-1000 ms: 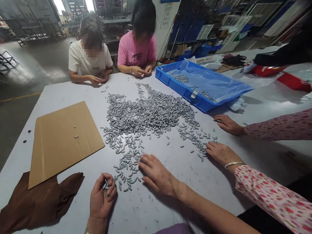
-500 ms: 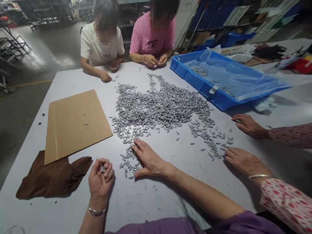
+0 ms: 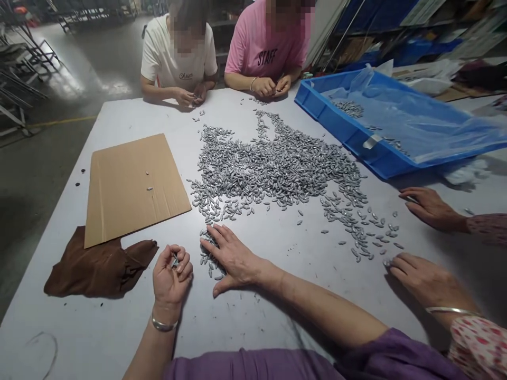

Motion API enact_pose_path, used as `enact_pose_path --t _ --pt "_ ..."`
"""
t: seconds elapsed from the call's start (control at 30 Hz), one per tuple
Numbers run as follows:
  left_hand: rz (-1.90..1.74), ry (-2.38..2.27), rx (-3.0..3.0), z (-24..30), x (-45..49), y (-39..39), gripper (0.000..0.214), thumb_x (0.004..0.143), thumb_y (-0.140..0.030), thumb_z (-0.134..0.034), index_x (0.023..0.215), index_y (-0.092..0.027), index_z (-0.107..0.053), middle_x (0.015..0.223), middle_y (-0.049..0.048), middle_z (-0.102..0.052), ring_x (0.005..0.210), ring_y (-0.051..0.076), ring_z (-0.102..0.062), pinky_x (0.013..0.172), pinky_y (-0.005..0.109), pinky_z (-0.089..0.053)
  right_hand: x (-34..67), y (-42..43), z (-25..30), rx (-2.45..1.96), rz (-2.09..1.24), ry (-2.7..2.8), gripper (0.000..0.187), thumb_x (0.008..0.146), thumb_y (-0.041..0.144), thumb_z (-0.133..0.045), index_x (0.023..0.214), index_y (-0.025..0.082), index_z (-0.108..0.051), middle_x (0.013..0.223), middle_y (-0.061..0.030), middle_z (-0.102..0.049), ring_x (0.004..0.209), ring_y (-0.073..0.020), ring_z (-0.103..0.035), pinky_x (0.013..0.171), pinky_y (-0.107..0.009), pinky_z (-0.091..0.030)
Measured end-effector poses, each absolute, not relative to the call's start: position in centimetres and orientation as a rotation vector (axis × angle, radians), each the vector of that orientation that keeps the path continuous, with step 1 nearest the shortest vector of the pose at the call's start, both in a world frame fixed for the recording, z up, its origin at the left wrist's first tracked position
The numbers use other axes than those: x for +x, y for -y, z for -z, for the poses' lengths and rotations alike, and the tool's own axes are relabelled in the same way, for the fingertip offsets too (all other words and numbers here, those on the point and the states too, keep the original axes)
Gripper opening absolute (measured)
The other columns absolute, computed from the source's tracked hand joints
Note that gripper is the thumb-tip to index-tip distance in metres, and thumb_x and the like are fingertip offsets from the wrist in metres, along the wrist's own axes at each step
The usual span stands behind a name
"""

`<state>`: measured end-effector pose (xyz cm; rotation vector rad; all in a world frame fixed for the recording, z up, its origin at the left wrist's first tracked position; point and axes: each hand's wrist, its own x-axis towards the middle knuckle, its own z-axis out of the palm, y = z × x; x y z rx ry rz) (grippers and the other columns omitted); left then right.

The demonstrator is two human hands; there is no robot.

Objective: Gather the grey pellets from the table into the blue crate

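My left hand (image 3: 172,274) is turned palm up near the table's front, its fingers curled around a few small grey pieces (image 3: 175,260). My right hand (image 3: 233,257) lies palm down with fingers spread, covering part of a small group of grey, pointed, seed-shaped pieces (image 3: 208,261). Some of these show between and beside the fingers; what is under the palm is hidden. Just beyond spreads a large heap of the same grey pieces (image 3: 273,169) across the middle of the white table (image 3: 253,327).
Left of the heap lies a cardboard sheet (image 3: 137,211) with two pieces on it, overlapping a brown cloth (image 3: 95,269). A blue tray (image 3: 340,129) lined with plastic film stands back right. Two co-workers handle pieces opposite; another's hands (image 3: 431,279) rest at the right.
The view has shifted, so the table's contents appear farther right and slightly higher. My right hand has swept left over the small group. My left hand stays curled. One co-worker opposite has brought both hands together.
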<state>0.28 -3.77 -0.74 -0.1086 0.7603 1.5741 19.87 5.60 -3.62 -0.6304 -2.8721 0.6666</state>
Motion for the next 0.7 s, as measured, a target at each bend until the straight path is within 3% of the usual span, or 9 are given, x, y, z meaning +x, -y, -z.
enact_pose_path --t 0.1,0.23,0.33,0.5,0.6,0.7 --pt "-1.572 -0.752 -0.111 0.8 0.3 3.8 0.023 0.098 -0.023 -0.052 0.079 -0.013 -0.063 0.069 -0.0018 -0.048 0.046 0.005 -0.040 0.037 0.015 -0.032 19.0 -5.3 3.6 -0.664 -0.631 2.839 0.119 0.066 0.084 -0.069 0.156 0.013 -0.035 0.163 -0.0293 -0.019 0.148 -0.0468 -0.017 0.120 -0.063 -0.015" --pt "-1.562 -0.756 -0.119 0.8 0.3 3.7 0.026 0.099 -0.023 -0.050 0.079 -0.013 -0.063 0.069 -0.0012 -0.048 0.046 0.005 -0.040 0.037 0.016 -0.033 17.9 -5.0 3.0 -0.681 -0.568 2.827 0.102 0.074 0.081 -0.065 0.154 0.024 -0.041 0.165 -0.0236 -0.019 0.149 -0.0503 -0.010 0.116 -0.069 -0.009" --pt "-1.563 -0.769 -0.139 0.8 0.2 3.7 0.029 0.100 -0.022 -0.045 0.078 -0.014 -0.062 0.068 -0.0009 -0.048 0.046 0.006 -0.040 0.038 0.017 -0.033 17.2 -5.1 2.5 -0.651 -0.513 2.841 0.076 0.086 0.072 -0.058 0.149 0.029 -0.048 0.162 -0.0201 -0.027 0.147 -0.0486 -0.017 0.114 -0.070 -0.010" --pt "-1.554 -0.771 -0.167 1.2 -0.1 3.7 0.029 0.100 -0.022 -0.044 0.078 -0.014 -0.061 0.068 -0.0011 -0.048 0.045 0.006 -0.039 0.036 0.017 -0.032 16.5 -5.3 3.1 -0.564 -0.401 2.752 0.036 0.100 0.047 -0.050 0.128 0.029 -0.062 0.144 -0.0100 -0.051 0.134 -0.0349 -0.036 0.111 -0.055 -0.025" --pt "-1.566 -0.763 -0.180 1.3 -0.1 3.7 0.027 0.099 -0.021 -0.046 0.077 -0.015 -0.061 0.068 -0.0012 -0.047 0.045 0.006 -0.039 0.035 0.017 -0.031 16.1 -5.3 4.1 -0.583 -0.364 2.677 0.024 0.101 0.039 -0.050 0.110 0.025 -0.066 0.127 -0.0072 -0.060 0.118 -0.0272 -0.044 0.098 -0.044 -0.034" --pt "-1.557 -0.763 -0.190 1.4 0.1 3.6 0.027 0.099 -0.021 -0.047 0.076 -0.015 -0.060 0.067 -0.0016 -0.047 0.044 0.006 -0.039 0.035 0.017 -0.031 15.8 -5.0 4.7 -0.654 -0.321 2.668 0.018 0.099 0.036 -0.053 0.102 0.023 -0.065 0.115 -0.0069 -0.062 0.105 -0.0245 -0.046 0.084 -0.038 -0.036"
